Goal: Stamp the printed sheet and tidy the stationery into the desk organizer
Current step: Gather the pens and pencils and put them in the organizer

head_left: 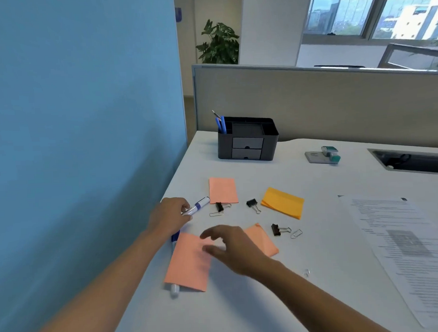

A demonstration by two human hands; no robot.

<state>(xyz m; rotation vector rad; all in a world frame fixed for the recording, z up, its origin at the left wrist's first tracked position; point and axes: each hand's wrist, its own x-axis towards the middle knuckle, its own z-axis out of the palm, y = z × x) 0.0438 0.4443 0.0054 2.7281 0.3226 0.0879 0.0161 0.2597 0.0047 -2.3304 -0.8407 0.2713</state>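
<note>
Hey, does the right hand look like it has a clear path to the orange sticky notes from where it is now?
Probably yes. The right hand hovers open over the pink notes, and the orange sticky notes lie uncovered further right. Only a small binder clip sits near the path, easily passed over.

A blue wall [80,121] ran along the left edge of the white desk [244,310]. Behind the desk stood a beige partition [335,103], with a leafy potted plant [219,43] and windows [376,11] farther back. A dark cable slot [411,161] was set into the desk's right side.
</note>
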